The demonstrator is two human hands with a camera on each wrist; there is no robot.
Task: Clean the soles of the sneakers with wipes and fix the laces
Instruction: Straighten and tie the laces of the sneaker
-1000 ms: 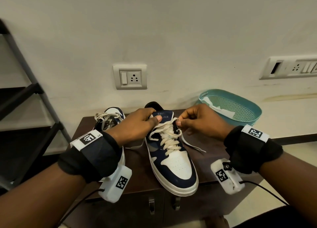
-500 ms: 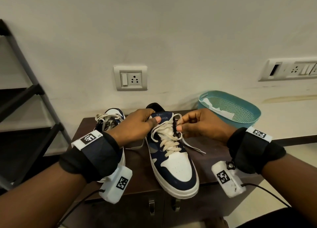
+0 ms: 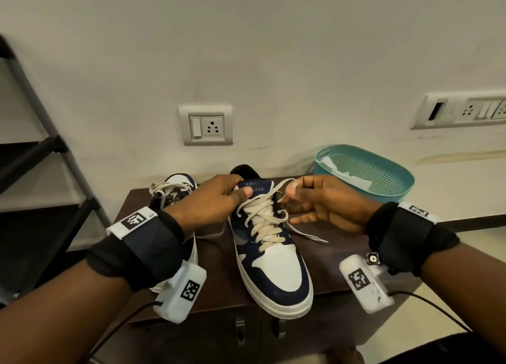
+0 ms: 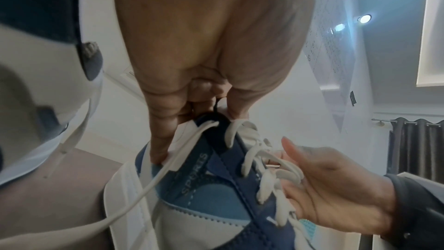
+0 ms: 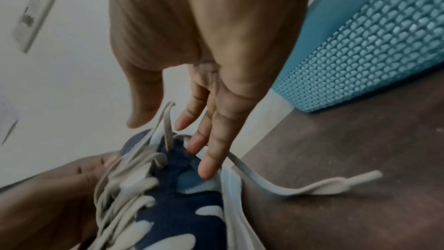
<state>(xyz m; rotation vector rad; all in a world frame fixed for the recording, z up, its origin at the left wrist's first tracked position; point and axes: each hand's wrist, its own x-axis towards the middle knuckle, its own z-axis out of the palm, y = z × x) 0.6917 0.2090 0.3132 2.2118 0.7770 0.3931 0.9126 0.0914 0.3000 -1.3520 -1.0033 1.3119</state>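
Standing toe toward us on the dark cabinet top (image 3: pixel 342 257), the navy and white sneaker (image 3: pixel 269 267) has its cream lace (image 3: pixel 262 218) half loosened. We clamp our left hand (image 3: pixel 216 202) around the collar, thumb pressed on the tongue. Our right hand (image 3: pixel 325 204) pinches a loop of lace between thumb and forefinger, the other fingers (image 5: pixel 206 163) stretched down along the shoe's side. The second sneaker (image 3: pixel 172 191) sits just left. A teal basket (image 3: pixel 364 172) stands behind, against the wall.

right hand (image 3: pixel 325 204) raised, lace (image 3: pixel 283 186) loop drawn up higher, lower fingers now spread
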